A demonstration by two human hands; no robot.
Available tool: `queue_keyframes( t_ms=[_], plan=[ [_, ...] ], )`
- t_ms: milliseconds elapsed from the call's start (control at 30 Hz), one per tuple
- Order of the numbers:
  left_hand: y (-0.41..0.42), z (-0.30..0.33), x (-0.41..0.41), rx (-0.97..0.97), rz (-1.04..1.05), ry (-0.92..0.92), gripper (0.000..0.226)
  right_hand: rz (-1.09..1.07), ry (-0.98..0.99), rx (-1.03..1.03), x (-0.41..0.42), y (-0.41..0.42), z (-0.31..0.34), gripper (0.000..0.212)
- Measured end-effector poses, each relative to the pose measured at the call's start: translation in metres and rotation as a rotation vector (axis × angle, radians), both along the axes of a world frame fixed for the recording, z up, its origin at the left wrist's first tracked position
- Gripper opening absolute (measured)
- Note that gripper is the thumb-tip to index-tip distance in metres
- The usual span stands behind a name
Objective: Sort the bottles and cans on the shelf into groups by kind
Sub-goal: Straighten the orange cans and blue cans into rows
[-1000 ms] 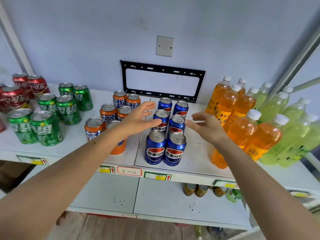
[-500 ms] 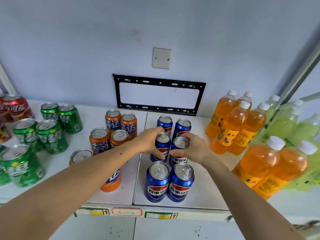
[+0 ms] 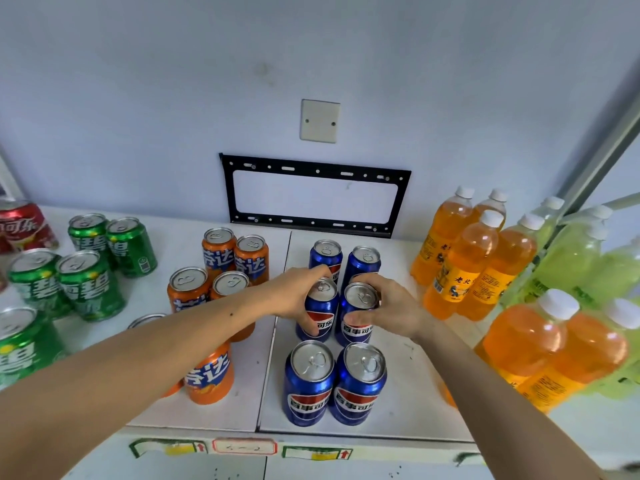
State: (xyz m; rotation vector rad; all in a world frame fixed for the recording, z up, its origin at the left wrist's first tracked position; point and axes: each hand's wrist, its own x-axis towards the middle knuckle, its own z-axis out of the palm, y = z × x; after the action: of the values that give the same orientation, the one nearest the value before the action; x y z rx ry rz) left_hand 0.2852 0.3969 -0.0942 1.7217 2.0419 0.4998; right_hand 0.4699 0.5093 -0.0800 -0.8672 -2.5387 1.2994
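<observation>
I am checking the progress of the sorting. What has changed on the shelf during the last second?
Both hands came down from above the blue cans: the left hand now grips the middle left blue can, the right hand the middle right blue can. All cans and bottles stand where they were.

white shelf [image 3: 408,382], cans [image 3: 309,382], bottles [image 3: 474,268]

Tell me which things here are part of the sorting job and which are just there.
Part of the job:
blue cans, the middle pair gripped by the left hand and right hand
orange cans
green cans
red can
orange bottles
pale green bottles
shelf

Just there:
black wall bracket
blank wall plate
shelf-edge labels
</observation>
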Motion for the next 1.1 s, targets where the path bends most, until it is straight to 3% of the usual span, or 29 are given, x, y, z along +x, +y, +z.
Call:
queue_keyframes(
  t_ms=[100,167,267,400,567,733,1100],
  plan=[
    [-0.001,0.01,-0.004,-0.04,-0.02,-0.036,0.1,0.012,-0.006,-0.015,0.003,0.003,0.004,0.065],
    [-0.001,0.026,-0.014,-0.028,0.011,-0.102,0.106,-0.067,0.09,-0.002,0.003,0.012,0.01,0.07],
    [0.004,0.046,-0.038,0.112,0.147,-0.234,0.095,-0.29,0.278,0.041,-0.005,0.03,0.02,0.06],
    [0.031,0.033,-0.054,0.137,0.282,-0.197,0.096,-0.398,0.203,0.067,-0.028,0.053,0.013,0.065],
    [0.065,0.004,-0.048,0.044,0.224,-0.107,0.105,-0.35,0.072,-0.043,-0.05,0.068,-0.003,0.082],
    [0.082,-0.011,-0.045,0.099,0.172,-0.013,0.089,-0.314,0.045,0.055,-0.059,0.074,-0.013,0.065],
    [0.091,-0.006,-0.058,-0.003,0.046,0.037,0.079,-0.217,0.085,-0.049,-0.06,0.087,-0.017,0.053]
  ],
)
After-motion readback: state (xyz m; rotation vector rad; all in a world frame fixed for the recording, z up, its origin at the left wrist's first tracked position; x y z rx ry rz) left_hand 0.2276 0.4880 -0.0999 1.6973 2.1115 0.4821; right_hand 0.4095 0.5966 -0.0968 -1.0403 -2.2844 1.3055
